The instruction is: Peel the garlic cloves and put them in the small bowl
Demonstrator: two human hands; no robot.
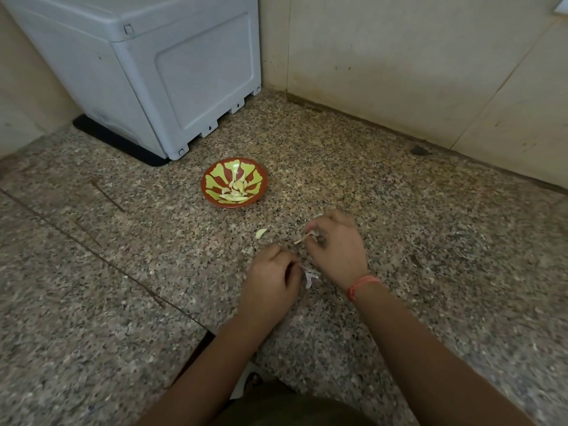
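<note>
Evidently the peeling is well along: the small, round red-brown bowl painted with yellow-green petals (205, 183) sits on the speckled grey-brown granite floor (123, 272), just ahead of both hands, so that each finished piece needs only a short reach. Several smooth, pale, crescent-shaped peeled cloves (236, 192) already lie in its hollow. One more pale loose clove (261, 233) rests on the floor between the bowl and the hands, apart from both.

The right hand (336, 245), wearing an orange thread wristband (362, 285), has its fingers (310, 229) curled in, pinching a pale sliver of garlic (302, 239); motion blur hides whether this is the clove itself or a stalk end. The left hand (272, 282) is curled too, its fingertips gripping a scrap of thin white papery skin (310, 276) that juts out crumpled toward the right wrist. Held low and close together, the hands seem placed to pull the dry skin off the firm flesh, and the scraps would fall on the stone, not in the bowl.

Behind stands a grey moulded-plastic cabinet (184, 87) on a black mat (123, 146), against cream wall panels (430, 72).
</note>
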